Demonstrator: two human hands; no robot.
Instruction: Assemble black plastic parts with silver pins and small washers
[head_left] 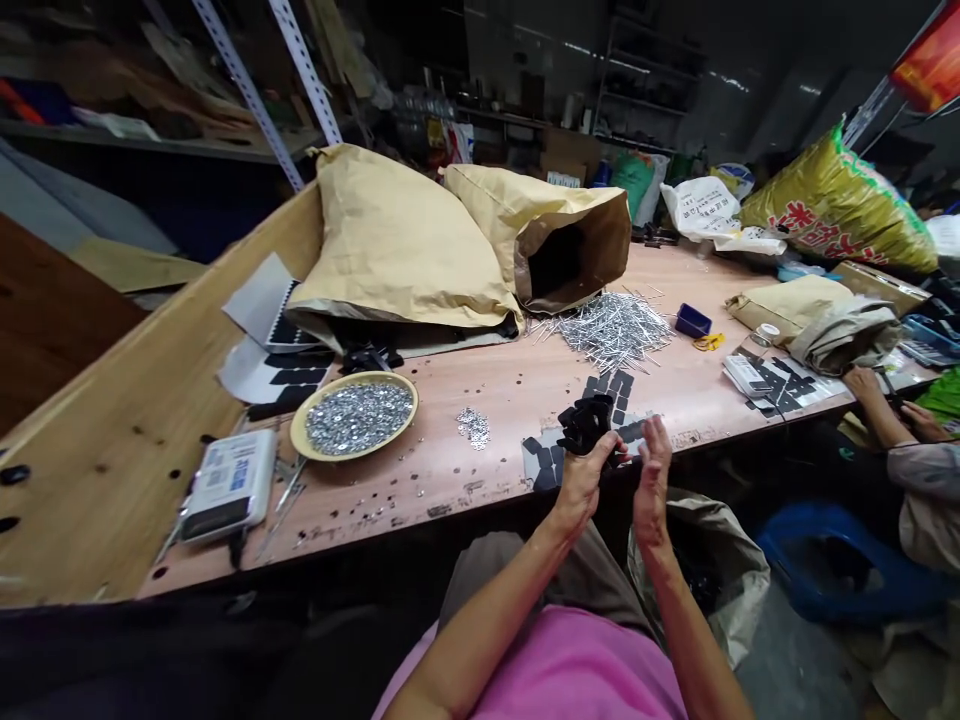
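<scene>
My left hand (581, 480) is closed around a bunch of black pieces (585, 422), held just above the table's front edge. Close beside it on the right, my right hand (652, 470) is raised with its fingers fairly straight and its fingertips near the bunch; I cannot tell whether it holds anything small. Under both hands lies a backing sheet with black pads (600, 430). To the left sit a small heap of shiny bits (474, 425) and a yellow dish of silver pieces (354, 415). A pile of metal pins (615, 325) lies further back.
Two big brown paper sacks (420, 240) lie at the back of the wooden table (450, 480). A white device (221, 485) is at the left. Another person's hands (892, 410) work at the right by more sheets (780, 380). A blue stool (847, 570) stands below.
</scene>
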